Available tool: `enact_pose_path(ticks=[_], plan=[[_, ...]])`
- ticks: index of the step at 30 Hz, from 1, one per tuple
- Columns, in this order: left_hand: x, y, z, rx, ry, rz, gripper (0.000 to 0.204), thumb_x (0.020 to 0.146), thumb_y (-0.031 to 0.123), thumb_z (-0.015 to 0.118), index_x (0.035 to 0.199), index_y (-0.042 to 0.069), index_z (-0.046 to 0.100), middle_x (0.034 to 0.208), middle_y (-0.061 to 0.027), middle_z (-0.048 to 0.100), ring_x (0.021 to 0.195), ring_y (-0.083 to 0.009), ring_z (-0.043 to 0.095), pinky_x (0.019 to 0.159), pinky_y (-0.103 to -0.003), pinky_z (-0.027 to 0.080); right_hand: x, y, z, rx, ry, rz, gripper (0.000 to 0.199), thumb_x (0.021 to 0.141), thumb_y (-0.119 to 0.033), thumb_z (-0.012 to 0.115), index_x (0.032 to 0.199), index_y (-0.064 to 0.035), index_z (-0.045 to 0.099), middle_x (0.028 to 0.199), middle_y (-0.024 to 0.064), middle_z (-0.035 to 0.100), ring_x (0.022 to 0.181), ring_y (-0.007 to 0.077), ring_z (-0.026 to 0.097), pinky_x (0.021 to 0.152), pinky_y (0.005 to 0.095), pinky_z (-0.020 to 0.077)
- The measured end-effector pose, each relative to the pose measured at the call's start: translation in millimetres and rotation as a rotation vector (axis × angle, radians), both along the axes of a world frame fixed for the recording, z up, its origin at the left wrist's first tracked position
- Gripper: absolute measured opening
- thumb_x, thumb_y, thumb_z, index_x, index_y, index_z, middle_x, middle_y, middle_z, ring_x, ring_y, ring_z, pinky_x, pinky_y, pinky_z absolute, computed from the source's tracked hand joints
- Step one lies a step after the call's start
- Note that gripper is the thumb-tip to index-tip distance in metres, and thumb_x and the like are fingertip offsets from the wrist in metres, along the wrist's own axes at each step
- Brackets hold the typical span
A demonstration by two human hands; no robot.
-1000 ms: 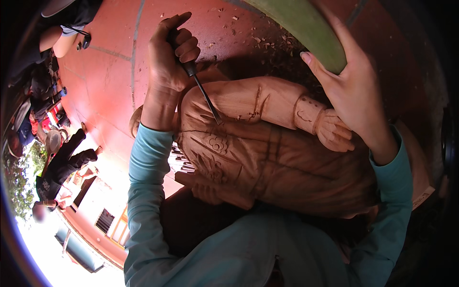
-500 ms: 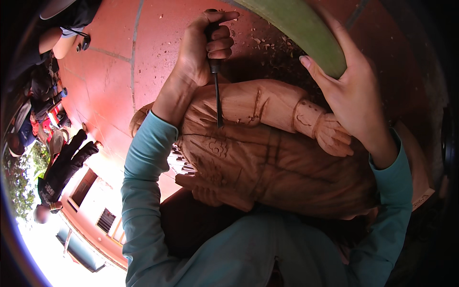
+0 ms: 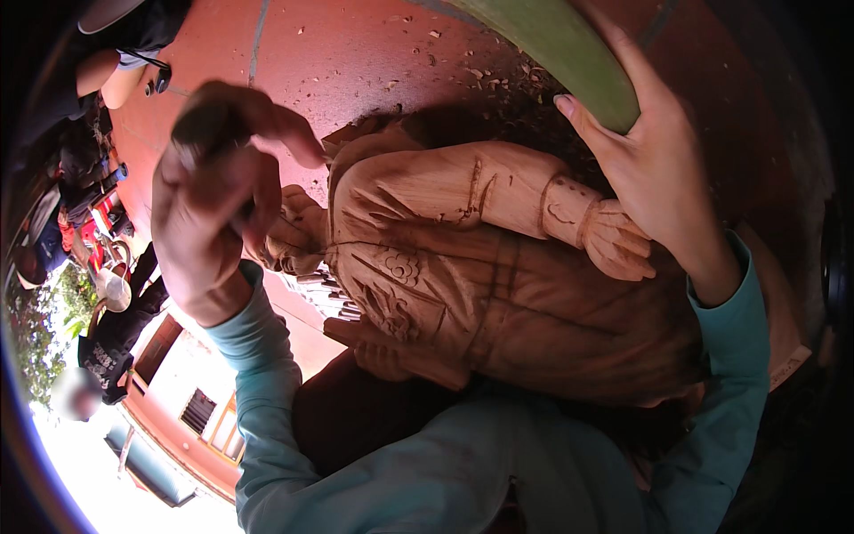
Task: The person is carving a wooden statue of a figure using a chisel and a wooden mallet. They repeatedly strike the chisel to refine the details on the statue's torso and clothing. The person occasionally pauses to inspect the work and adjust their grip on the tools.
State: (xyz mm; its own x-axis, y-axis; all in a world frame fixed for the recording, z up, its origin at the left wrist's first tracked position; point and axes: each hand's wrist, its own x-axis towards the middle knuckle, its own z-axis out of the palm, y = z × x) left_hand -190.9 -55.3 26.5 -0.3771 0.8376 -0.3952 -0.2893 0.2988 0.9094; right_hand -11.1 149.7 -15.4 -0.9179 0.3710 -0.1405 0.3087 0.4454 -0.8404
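Note:
A carved wooden figure lies sideways across my lap, its head toward the left and partly behind my left forearm. Above its shoulder and head, my left hand is smeared by motion, its fingers curled around the dark handle of a carving chisel. The chisel's blade does not show clearly. At the upper right, my right hand grips a smooth, curved green object, thumb below and fingers along its far side. Its upper end runs out of the picture, so its kind is unclear. It is apart from the carving.
Wood chips lie scattered over the red tiled floor beyond the figure. At the upper left sits a person whose arm shows. Another person in dark clothes, a parked motorcycle and a building are farther left.
My left hand has moved left and nearer, lifting the chisel off the carved chest and turning its handle. The right hand and green object have barely shifted.

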Motion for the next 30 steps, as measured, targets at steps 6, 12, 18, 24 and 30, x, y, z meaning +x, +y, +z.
enact_pose_path(ticks=[6,12,18,24,30], plan=[[54,-21,10,-0.354,0.553,-0.717,0.034,0.064,0.017,0.079,0.083,0.001,0.056,0.119,-0.0174,0.051,0.09,-0.0238,0.062,0.067,-0.031,0.051,4,7,-24,-0.078,-0.071,0.004,0.05,0.081,-0.005,0.06,0.128,-0.002,0.041,0.096,0.0238,0.06,0.085,0.0317,0.064,0.067,0.035,0.0497],[54,-22,-7,-0.32,0.412,-0.805,0.032,0.064,0.015,0.08,0.08,0.002,0.056,0.122,-0.0165,0.051,0.083,-0.0229,0.064,0.065,-0.031,0.054,-3,-1,-6,0.006,0.002,-0.005,0.051,0.08,-0.004,0.06,0.128,-0.0017,0.041,0.096,0.0235,0.06,0.085,0.0306,0.064,0.068,0.0348,0.0495],[39,-47,-17,0.048,0.018,-0.765,0.03,0.067,0.007,0.077,0.087,0.0,0.056,0.114,-0.0186,0.056,0.086,-0.0238,0.065,0.065,-0.028,0.055,0,9,-23,-0.074,0.029,0.045,0.051,0.08,-0.002,0.059,0.127,-0.0028,0.042,0.094,0.023,0.06,0.083,0.0312,0.064,0.067,0.0342,0.0491],[40,-49,5,-0.385,0.279,-0.74,0.062,0.07,0.009,0.076,0.124,0.001,0.048,0.084,-0.0103,0.065,0.073,-0.0141,0.067,0.053,-0.023,0.05,7,-9,-31,-0.158,-0.015,-0.104,0.052,0.082,-0.001,0.06,0.13,-0.0007,0.041,0.121,0.0109,0.055,0.112,0.0157,0.051,0.093,0.0282,0.0391],[32,-62,0,-0.048,0.228,-0.603,0.027,0.064,0.013,0.08,0.078,0.006,0.058,0.118,-0.0203,0.055,0.077,-0.0215,0.068,0.056,-0.025,0.054,9,-6,-31,-0.176,-0.059,-0.114,0.051,0.082,-0.002,0.061,0.129,-0.0003,0.042,0.118,0.0114,0.056,0.109,0.0151,0.052,0.092,0.028,0.0396]])
